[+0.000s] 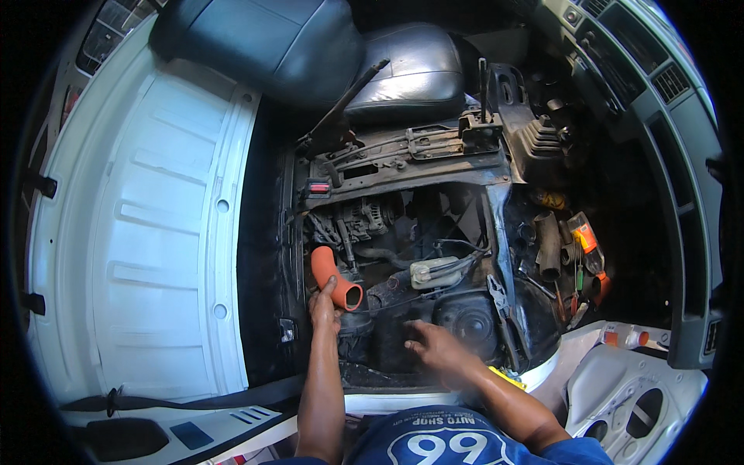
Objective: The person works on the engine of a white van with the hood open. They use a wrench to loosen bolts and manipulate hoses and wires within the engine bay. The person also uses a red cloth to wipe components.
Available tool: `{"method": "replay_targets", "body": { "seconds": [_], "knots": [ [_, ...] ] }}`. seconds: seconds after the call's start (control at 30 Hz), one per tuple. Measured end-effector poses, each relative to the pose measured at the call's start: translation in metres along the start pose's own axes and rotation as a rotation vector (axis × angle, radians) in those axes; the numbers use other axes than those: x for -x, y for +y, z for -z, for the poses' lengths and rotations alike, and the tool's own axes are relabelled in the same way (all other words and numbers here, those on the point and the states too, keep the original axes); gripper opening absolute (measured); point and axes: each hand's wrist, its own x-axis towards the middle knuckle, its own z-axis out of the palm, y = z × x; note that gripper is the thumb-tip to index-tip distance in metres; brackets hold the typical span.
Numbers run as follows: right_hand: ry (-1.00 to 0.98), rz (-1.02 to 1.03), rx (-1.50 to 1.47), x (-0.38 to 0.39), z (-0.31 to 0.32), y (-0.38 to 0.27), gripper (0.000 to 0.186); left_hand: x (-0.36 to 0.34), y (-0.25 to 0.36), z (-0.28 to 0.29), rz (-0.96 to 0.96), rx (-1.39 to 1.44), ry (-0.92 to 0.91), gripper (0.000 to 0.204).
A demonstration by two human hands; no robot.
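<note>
My left hand [324, 305] is closed around a bent orange rubber hose [332, 273], its thumb lying on top. The hose is tilted, and its hollow lower end faces toward me and to the right. Beneath it lies the engine bay, with an alternator [366, 217] at the far left. My right hand [440, 347] hovers by the black round housing [466, 319], its fingers loosely bent and apart, holding nothing. A translucent plastic reservoir [435, 273] with hoses across it sits beyond that hand.
Pliers [500, 302] rest along the bay's right edge. To the right lie a brown pipe [548, 248], an orange-labelled bottle [586, 232] and several tools. A handbrake lever [349, 101] and gear-lever boot [542, 138] stand beyond the metal frame [411, 180]. Black seat [403, 74] at the back.
</note>
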Motion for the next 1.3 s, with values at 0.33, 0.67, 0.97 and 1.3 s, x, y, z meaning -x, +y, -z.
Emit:
{"method": "replay_targets", "body": {
  "seconds": [0.33,0.67,0.97,1.3],
  "knots": [
    [0.161,0.148,-0.205,-0.041,0.025,-0.037,0.071,0.064,0.011,0.045,-0.049,-0.24,-0.792,0.067],
    [-0.034,-0.021,-0.382,-0.066,0.05,-0.049,0.072,0.03,0.006,0.04,-0.107,-0.087,-0.774,0.072],
    [0.258,-0.154,-0.299,-0.119,0.027,-0.075,0.068,0.053,-0.055,0.022,-0.375,-0.293,-0.486,0.06],
    [-0.18,-0.175,-0.135,-0.121,-0.017,-0.058,0.074,0.004,-0.081,0.021,0.045,0.524,-0.54,0.053]
  ]
}}
